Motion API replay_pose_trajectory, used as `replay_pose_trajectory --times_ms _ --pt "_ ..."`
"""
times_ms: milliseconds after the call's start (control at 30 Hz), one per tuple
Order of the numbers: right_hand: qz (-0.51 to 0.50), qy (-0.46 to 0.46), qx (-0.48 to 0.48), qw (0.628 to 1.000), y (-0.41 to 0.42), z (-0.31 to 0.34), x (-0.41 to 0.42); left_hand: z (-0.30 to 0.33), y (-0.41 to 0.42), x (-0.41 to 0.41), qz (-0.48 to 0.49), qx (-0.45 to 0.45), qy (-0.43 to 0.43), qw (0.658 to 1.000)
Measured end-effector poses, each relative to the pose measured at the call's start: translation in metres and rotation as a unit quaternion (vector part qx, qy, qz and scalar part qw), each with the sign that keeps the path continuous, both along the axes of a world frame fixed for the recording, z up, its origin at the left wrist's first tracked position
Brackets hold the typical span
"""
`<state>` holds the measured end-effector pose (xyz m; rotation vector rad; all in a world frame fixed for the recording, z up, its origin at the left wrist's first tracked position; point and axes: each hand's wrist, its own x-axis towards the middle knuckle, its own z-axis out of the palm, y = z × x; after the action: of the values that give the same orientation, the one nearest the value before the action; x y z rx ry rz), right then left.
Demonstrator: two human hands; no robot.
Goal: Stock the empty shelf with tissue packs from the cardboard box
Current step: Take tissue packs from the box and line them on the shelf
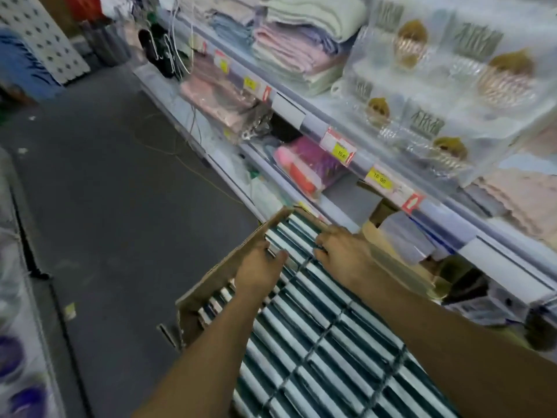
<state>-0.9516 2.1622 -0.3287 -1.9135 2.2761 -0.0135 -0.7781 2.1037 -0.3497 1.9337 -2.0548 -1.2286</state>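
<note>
Fingers (272, 254) among tissue packs (316, 327), cardboard box (211, 282), grey floor (105, 176), stocked shelves (346, 146)

Both my arms reach out in front of me, bare, and almost straight. They come close together at the far end. My left hand (261, 268) is turned palm down with its fingers curled over at the tips and its thumb sticking out toward my other hand. My right hand (342, 248) is a bit farther out, back of the hand up, fingers bent down and pinching. My two hands are near each other but not touching.
</note>
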Motion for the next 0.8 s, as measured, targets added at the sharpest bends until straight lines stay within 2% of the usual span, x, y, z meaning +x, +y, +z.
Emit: replay_pose_trajectory --times_ms 100,233,400,567,700,800 --pt "0.001 0.010 0.015 1.000 -0.021 -0.024 0.000 -0.027 -0.015 -0.017 0.059 0.069 0.001 0.996" --pt "-0.008 -0.004 0.014 1.000 -0.032 -0.047 0.004 -0.047 -0.032 -0.034 0.112 0.111 -0.010 0.987" --pt "-0.064 -0.062 -0.021 0.996 -0.035 -0.055 0.011 -0.056 -0.037 -0.038 0.182 0.133 0.043 0.973" --pt "-0.052 -0.103 -0.083 0.990 -0.029 -0.043 0.018 -0.036 -0.025 -0.025 0.240 0.140 0.112 0.954" --pt "0.023 -0.218 -0.200 0.955 -0.004 -0.015 0.025 0.012 -0.003 -0.003 0.259 0.125 0.239 0.927" --pt "0.047 -0.277 -0.238 0.930 0.024 0.011 0.035 0.055 0.022 0.015 0.231 0.188 0.341 0.892"
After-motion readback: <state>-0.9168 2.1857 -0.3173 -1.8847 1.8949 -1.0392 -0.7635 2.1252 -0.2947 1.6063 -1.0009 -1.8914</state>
